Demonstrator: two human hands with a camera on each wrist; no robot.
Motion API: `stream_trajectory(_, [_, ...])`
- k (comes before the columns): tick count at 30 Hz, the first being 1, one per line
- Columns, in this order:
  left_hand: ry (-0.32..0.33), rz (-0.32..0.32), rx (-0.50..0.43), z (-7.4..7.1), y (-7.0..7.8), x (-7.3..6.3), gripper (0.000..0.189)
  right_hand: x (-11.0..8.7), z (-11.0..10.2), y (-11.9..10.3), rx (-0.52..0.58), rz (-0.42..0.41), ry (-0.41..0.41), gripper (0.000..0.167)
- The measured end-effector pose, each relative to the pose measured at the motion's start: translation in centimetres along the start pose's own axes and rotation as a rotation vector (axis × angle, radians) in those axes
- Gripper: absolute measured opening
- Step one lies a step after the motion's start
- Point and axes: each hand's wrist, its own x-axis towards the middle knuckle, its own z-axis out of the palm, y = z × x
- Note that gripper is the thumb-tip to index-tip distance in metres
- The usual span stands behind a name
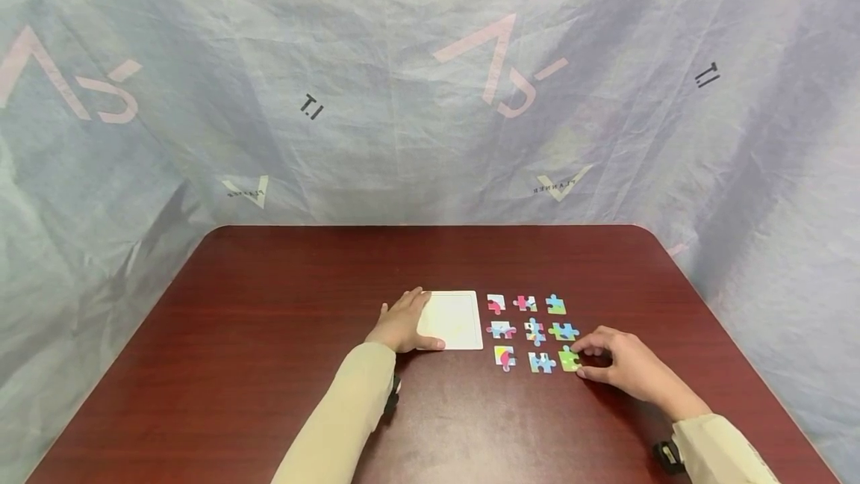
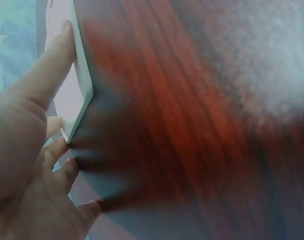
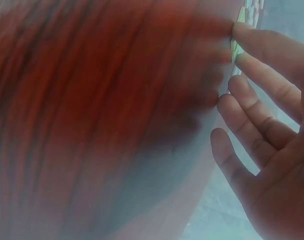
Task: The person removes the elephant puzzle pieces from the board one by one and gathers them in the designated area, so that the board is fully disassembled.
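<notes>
A flat white square puzzle tray lies on the table, and my left hand rests at its left side. The thumb lies on the tray's near edge, with the spread fingers reaching along its left side to the far corner. In the left wrist view the thumb lies over the tray's rim. My right hand pinches a green jigsaw piece between thumb and index finger, at the near right of the pieces. The right wrist view shows that piece edge-on between the fingertips.
Several other jigsaw pieces lie in rows right of the tray, among them a red and yellow piece, a blue piece and a green and blue piece. Grey printed cloth hangs behind the dark red table.
</notes>
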Motion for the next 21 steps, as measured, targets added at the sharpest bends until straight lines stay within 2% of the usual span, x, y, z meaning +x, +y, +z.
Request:
stream_trajectory(9, [-0.028, 0.010, 0.012, -0.76, -0.16, -0.35, 0.096, 0.30, 0.13, -0.13, -0.004, -0.038, 0.006, 0.023])
stream_trajectory(21, [-0.031, 0.014, 0.022, -0.91, -0.33, -0.43, 0.095, 0.49, 0.03, -0.09, -0.023, -0.089, 0.014, 0.024])
